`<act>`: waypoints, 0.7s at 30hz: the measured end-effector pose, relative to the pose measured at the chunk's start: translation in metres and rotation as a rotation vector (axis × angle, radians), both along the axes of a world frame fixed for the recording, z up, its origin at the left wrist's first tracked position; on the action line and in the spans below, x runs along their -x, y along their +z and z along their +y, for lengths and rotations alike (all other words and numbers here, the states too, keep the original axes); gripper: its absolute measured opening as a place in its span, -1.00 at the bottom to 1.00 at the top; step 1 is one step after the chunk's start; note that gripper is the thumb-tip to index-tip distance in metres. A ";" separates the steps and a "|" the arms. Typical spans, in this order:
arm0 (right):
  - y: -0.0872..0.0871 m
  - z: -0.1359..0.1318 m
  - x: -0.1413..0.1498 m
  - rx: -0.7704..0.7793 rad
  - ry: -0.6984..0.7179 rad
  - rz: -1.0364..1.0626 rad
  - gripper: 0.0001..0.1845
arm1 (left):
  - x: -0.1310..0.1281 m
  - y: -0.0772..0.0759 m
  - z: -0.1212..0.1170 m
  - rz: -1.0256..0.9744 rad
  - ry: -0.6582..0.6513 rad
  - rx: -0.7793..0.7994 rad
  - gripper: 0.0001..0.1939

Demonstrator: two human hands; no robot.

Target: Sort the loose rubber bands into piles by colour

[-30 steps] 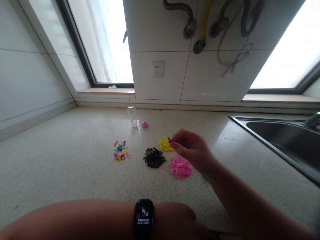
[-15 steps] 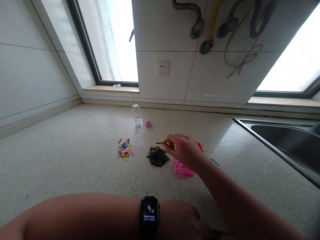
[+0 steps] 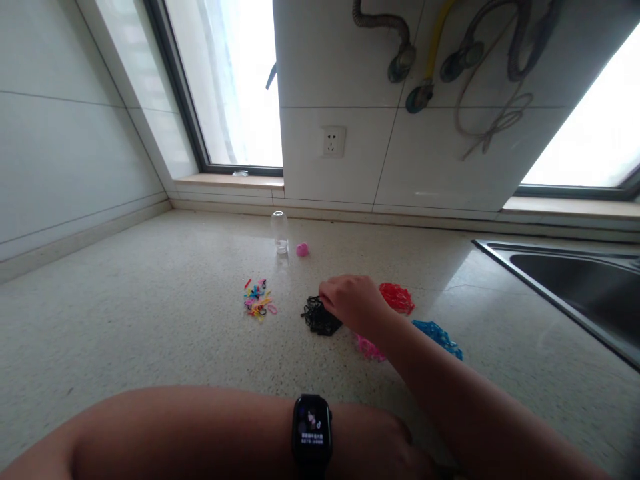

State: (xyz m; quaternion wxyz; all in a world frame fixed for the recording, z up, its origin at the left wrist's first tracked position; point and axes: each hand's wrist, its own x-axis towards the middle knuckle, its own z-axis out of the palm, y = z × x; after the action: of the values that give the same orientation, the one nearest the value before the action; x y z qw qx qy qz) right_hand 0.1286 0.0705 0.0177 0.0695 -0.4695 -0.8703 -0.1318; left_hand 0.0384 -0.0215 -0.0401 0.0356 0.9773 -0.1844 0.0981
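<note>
My right hand (image 3: 353, 301) reaches over the right part of a pile of small black rubber bands (image 3: 320, 320). Its fingers are curled down and pressed together at the bands; what sits between the fingertips is hidden. Pink bands (image 3: 371, 349) show partly beneath my wrist, and red bands (image 3: 397, 298) lie just beyond it. To the right of my forearm is a heap of blue bands (image 3: 439, 339). A small mixed-colour heap (image 3: 259, 300) lies to the left. My left hand (image 3: 373, 437), below a black watch, rests low in front; its fingers are dark and hidden.
A clear plastic bottle (image 3: 280, 233) stands upside down at the back, beside a pink cap (image 3: 303, 249). A steel sink (image 3: 575, 267) is set into the speckled counter (image 3: 150, 320) on the right. Behind rises a tiled wall with a socket (image 3: 333, 141) and hoses.
My right hand has come down from holding a black band out to the left, and its fingertips are now at the black pile. More of the red and blue heaps shows. The view has shifted slightly.
</note>
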 end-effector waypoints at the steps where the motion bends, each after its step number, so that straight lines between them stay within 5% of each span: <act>1: 0.000 0.000 0.000 -0.002 0.005 -0.015 -0.81 | 0.000 0.001 0.000 0.002 0.000 -0.002 -0.62; 14: 0.001 0.001 -0.002 0.020 0.019 -0.063 -0.79 | 0.000 0.001 0.001 0.010 -0.019 -0.008 -0.66; 21: 0.009 -0.001 -0.023 0.026 -0.058 0.078 -0.75 | 0.003 0.003 0.001 0.000 -0.005 -0.011 -0.63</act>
State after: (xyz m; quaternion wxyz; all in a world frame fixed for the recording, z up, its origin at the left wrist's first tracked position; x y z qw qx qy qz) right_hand 0.1511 0.0692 0.0265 0.0933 -0.5003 -0.8545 -0.1043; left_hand 0.0356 -0.0203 -0.0374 0.0304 0.9770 -0.1872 0.0972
